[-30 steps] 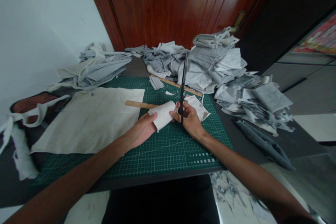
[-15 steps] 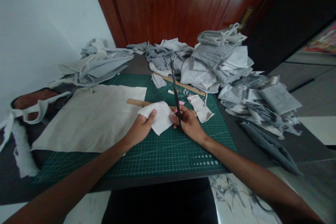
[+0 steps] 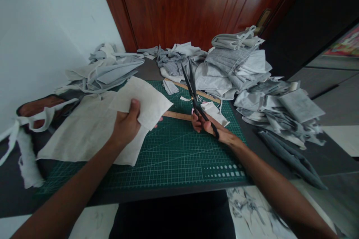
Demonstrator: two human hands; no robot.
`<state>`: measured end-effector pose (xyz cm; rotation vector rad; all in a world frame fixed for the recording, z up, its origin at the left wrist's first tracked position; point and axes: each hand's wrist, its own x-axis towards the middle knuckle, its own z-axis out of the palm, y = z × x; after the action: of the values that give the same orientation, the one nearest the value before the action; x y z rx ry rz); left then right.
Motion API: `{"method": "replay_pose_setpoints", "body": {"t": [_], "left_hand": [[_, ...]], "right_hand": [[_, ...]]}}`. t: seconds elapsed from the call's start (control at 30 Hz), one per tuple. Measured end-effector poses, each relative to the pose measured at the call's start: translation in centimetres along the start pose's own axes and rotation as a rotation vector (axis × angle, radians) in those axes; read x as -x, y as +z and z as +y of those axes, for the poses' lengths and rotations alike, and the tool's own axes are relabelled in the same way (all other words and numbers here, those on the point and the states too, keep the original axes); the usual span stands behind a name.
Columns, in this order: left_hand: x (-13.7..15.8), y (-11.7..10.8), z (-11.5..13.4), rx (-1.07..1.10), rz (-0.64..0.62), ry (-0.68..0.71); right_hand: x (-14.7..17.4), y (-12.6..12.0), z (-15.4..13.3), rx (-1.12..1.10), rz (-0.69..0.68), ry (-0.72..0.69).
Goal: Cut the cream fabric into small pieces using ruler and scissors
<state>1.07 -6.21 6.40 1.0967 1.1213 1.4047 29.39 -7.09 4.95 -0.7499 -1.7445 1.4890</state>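
Note:
My left hand is closed on a small off-white fabric piece, thumb on top and fingers underneath, raised above the cutting mat. Beneath it lies a larger off-white cloth on the mat's left side. In my right hand are black scissors, blades pointing away from me and slightly apart. A wooden ruler lies on the mat between my hands, its right part hidden by the right hand. Just past that hand rests a folded white fabric scrap.
The green cutting mat covers the middle of a dark table. Stacked grey fabric stands at the back right, with more grey pieces beside it. Another cloth pile sits at the back left. A second wooden strip lies behind the scissors.
The left hand has moved left and lifted the small fabric piece, which shows larger now. The right hand has turned, and the scissors' blades have come apart.

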Motion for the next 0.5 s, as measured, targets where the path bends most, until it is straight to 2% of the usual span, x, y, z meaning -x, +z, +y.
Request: {"method": "replay_pose_setpoints", "body": {"t": [0.07,0.13,0.17,0.23,0.37,0.5], "left_hand": [[0.0,-0.2,0.9,0.027,0.056,0.074],[0.0,-0.3,1.4,0.038,0.057,0.127],[0.0,-0.3,1.5,0.039,0.053,0.141],[0.0,-0.3,1.3,0.034,0.052,0.15],[0.0,-0.3,0.5,-0.014,0.042,0.132],[-0.1,-0.6,-0.2,-0.08,-0.02,0.122]], "right_hand": [[0.4,-1.1,-0.6,0.054,-0.202,0.041],[0.8,-1.9,-1.2,0.05,-0.418,0.115],[0.9,-2.0,-1.5,0.062,-0.447,0.154],[1.1,-1.9,-2.0,0.079,-0.459,0.19],[1.0,-1.0,-2.1,0.047,-0.369,0.199],[1.0,-1.1,-1.8,0.124,-0.417,0.205]]}}
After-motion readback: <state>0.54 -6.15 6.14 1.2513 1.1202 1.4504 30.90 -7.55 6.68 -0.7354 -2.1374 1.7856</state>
